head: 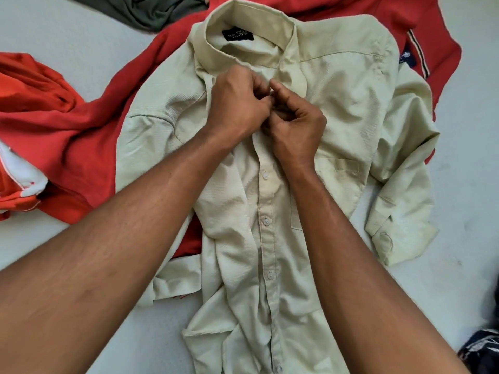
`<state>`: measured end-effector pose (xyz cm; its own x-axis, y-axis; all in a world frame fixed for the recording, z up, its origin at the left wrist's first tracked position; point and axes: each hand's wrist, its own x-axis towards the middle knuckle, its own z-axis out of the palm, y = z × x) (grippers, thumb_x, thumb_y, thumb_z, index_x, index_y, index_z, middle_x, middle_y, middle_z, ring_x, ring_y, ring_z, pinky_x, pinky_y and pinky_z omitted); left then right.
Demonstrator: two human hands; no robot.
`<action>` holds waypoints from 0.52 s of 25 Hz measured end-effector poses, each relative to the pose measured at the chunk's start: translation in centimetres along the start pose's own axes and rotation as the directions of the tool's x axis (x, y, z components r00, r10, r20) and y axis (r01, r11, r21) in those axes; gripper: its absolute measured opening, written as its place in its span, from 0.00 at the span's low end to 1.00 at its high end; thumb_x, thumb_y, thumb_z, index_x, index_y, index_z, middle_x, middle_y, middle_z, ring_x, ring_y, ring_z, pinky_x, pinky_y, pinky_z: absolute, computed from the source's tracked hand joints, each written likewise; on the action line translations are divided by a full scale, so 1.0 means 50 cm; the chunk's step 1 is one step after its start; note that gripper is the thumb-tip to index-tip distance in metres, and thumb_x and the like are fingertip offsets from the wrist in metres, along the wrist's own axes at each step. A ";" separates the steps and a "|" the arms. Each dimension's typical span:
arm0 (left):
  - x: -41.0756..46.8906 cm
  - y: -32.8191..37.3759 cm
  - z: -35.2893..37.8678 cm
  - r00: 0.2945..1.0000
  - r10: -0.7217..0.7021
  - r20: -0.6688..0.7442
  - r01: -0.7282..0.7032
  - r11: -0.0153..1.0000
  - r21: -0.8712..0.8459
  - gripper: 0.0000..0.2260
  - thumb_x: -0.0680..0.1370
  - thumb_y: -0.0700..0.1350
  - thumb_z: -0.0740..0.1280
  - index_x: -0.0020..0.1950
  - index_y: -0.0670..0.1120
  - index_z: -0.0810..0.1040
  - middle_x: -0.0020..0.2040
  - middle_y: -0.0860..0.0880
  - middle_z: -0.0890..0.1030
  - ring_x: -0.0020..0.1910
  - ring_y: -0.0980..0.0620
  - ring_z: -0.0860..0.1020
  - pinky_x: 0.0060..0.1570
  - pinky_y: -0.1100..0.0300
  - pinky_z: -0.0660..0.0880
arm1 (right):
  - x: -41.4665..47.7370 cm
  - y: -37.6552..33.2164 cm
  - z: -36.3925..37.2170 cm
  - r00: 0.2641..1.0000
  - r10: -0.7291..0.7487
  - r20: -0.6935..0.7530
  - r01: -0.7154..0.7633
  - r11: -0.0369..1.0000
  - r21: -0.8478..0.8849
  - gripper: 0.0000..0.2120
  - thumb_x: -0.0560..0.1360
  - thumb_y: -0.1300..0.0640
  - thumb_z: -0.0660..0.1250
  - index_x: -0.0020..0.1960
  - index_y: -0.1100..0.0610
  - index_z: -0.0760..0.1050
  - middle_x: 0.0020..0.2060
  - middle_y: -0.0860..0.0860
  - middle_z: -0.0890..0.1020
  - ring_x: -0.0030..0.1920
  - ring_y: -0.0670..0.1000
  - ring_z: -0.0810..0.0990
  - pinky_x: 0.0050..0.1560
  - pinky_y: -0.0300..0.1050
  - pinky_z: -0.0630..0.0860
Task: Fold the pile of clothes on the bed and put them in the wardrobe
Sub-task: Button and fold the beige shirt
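A pale green button-up shirt [348, 103] lies front up on the bed, collar at the top, with a black label inside the neck. Its front placket runs down the middle with several white buttons showing. My left hand [235, 103] and my right hand [295, 128] meet just below the collar, fingers curled and pinching the placket at a button spot. The button between the fingers is hidden. The shirt's right sleeve is bent back along the right side, its cuff near the edge of the body.
A red garment [89, 125] lies under the shirt and spreads left and up to the top right. An orange piece with white trim [24, 184] sits at the left edge. A dark green garment [151, 12] lies top left, dark patterned cloth [480, 349] bottom right. The bed sheet [54, 31] is light grey.
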<state>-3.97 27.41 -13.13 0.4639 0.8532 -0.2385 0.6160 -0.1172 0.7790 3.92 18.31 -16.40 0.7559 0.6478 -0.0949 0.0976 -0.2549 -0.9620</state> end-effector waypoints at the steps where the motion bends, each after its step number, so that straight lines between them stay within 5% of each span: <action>1: -0.001 0.005 0.006 1.000 0.011 -0.016 -0.010 0.999 0.052 0.04 0.73 0.42 0.71 0.40 0.46 0.86 0.37 0.52 0.84 0.37 0.57 0.82 0.41 0.59 0.80 | 0.004 0.000 -0.003 1.000 -0.021 0.017 0.021 1.000 -0.016 0.18 0.71 0.69 0.73 0.61 0.60 0.84 0.51 0.50 0.88 0.52 0.45 0.86 0.57 0.49 0.83; 3: -0.004 0.010 0.016 0.998 -0.009 -0.063 0.014 0.996 0.083 0.06 0.73 0.41 0.69 0.42 0.48 0.86 0.39 0.53 0.85 0.40 0.56 0.82 0.44 0.59 0.80 | 0.004 -0.002 -0.004 0.999 -0.035 0.036 0.035 0.999 -0.013 0.15 0.72 0.66 0.75 0.58 0.59 0.85 0.49 0.50 0.88 0.50 0.45 0.87 0.55 0.47 0.83; 7: -0.010 0.004 0.020 0.972 -0.191 -0.137 0.172 0.975 -0.140 0.06 0.73 0.41 0.70 0.44 0.48 0.86 0.40 0.55 0.84 0.42 0.57 0.82 0.47 0.60 0.80 | -0.009 -0.006 0.003 0.998 -0.042 -0.049 0.040 0.998 -0.039 0.06 0.72 0.67 0.76 0.45 0.61 0.80 0.41 0.48 0.87 0.42 0.42 0.86 0.46 0.39 0.82; 13: -0.006 -0.005 0.017 0.904 -0.425 0.037 0.403 0.823 -0.400 0.05 0.71 0.40 0.71 0.38 0.48 0.85 0.42 0.52 0.86 0.46 0.53 0.85 0.50 0.59 0.82 | -0.010 0.004 0.004 0.997 -0.003 -0.071 -0.001 0.998 -0.063 0.09 0.71 0.63 0.78 0.52 0.61 0.86 0.46 0.51 0.88 0.47 0.43 0.86 0.52 0.39 0.81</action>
<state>-3.71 26.75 -13.73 0.1811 0.8026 -0.5684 0.4392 0.4511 0.7769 3.42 18.07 -16.61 0.7997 0.5960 -0.0732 0.1374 -0.3003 -0.9439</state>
